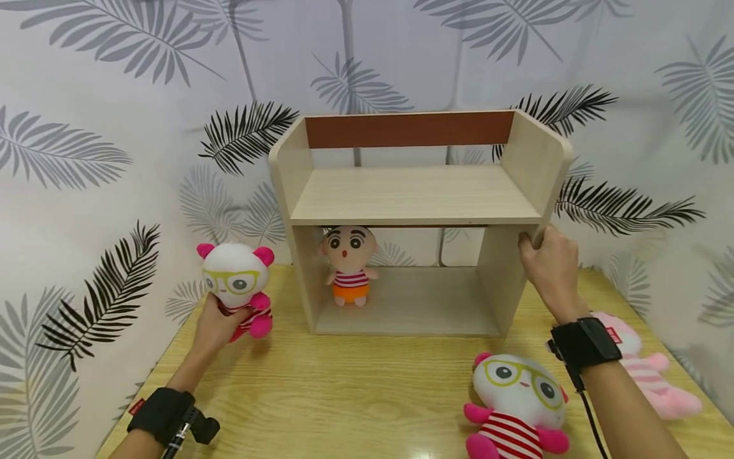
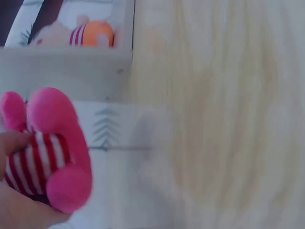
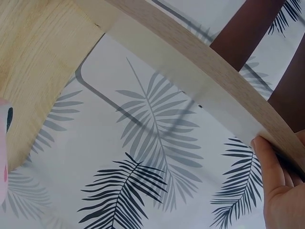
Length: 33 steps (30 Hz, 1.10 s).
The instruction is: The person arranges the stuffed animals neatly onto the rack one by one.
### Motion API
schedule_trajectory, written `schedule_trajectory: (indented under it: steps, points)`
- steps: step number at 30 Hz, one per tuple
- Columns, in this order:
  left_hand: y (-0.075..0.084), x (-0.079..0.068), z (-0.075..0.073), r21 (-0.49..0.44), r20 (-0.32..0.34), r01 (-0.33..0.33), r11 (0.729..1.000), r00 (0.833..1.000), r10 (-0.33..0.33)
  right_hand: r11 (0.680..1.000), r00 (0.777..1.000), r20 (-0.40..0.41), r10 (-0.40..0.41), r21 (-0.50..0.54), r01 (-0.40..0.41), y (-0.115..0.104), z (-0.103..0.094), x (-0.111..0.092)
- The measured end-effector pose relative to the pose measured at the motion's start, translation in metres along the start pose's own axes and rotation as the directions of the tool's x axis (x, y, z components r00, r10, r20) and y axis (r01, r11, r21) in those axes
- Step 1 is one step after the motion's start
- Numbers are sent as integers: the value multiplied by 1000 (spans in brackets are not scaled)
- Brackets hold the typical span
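My left hand [image 1: 212, 326] grips a plush panda [image 1: 234, 264] by its body, left of a small two-tier wooden shelf [image 1: 413, 194]. The panda has a white head, yellow glasses, pink ears and limbs, and a red-striped body; its striped body [image 2: 40, 164] shows close in the left wrist view. At the shelf's right side panel, my right hand [image 1: 552, 271] holds the front edge, thumb inside and fingers around the outside. In the lower compartment, near its left wall, sits a plush boy doll [image 1: 348, 264] with a striped top and orange shorts.
A second plush panda [image 1: 516, 414] with yellow glasses lies at the front right of the wooden table [image 1: 344, 395]. A pale pink striped plush toy [image 1: 650, 376] lies behind my right forearm, partly hidden. Leaf-patterned cloth [image 1: 143, 127] hangs behind the table.
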<state>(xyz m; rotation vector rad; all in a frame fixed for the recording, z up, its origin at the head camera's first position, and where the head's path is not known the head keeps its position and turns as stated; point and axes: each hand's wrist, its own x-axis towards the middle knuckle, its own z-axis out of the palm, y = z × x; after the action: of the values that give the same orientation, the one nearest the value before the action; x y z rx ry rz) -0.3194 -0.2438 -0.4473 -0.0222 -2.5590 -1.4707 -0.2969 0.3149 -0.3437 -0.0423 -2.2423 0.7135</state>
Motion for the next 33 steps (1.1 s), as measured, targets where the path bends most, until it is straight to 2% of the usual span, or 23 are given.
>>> schedule_trajectory:
  steps: [5,13,19,26,28,33]
  points:
    - [5,-17,17,-161,17,-88,983,996,92,1000,1000,-10,4,-2,-4,3,0,-2]
    - [9,-38,43,-264,-22,-194,945,981,195,1000,1000,-8,19,-6,-19,4,-1,-4]
    - [19,-53,61,-288,-2,-229,930,971,239,1000,1000,-8,0,5,0,6,-2,-7]
    - [32,-59,89,-293,32,-235,927,966,255,1000,1000,-9,-11,-3,11,6,-6,1]
    - [47,-64,93,-291,38,-226,930,968,247,1000,1000,-2,-10,-2,10,5,-5,3]
    - [59,-64,112,-251,60,-209,945,971,231,1000,1000,6,20,4,-20,2,-1,4]
